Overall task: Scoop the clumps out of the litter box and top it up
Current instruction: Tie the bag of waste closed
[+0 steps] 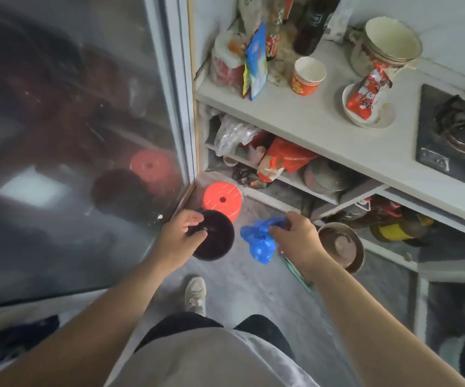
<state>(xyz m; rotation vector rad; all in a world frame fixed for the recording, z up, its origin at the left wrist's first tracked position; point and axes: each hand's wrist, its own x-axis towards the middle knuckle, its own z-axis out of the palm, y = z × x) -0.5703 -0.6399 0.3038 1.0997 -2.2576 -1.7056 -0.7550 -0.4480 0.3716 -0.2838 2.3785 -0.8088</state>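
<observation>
The left hand (182,233) grips the near-left rim of a dark round stool (215,236), thumb and fingers curled over its edge. The stool stands on the grey floor (234,289) close to the corner where the glass door (72,135) meets the shelving unit (323,127). An orange round stool (221,199) sits just behind it, tucked into that corner and touching or nearly touching the dark one.

The right hand (299,241) pinches a crumpled blue plastic bag (260,238), which hangs above the floor to the right of the dark stool and apart from it. A metal bowl (343,247) lies beside the lower shelf edge, just right of that hand.

Open floor runs from the stools toward the person's shoe (195,296). The litter box is not visible.
</observation>
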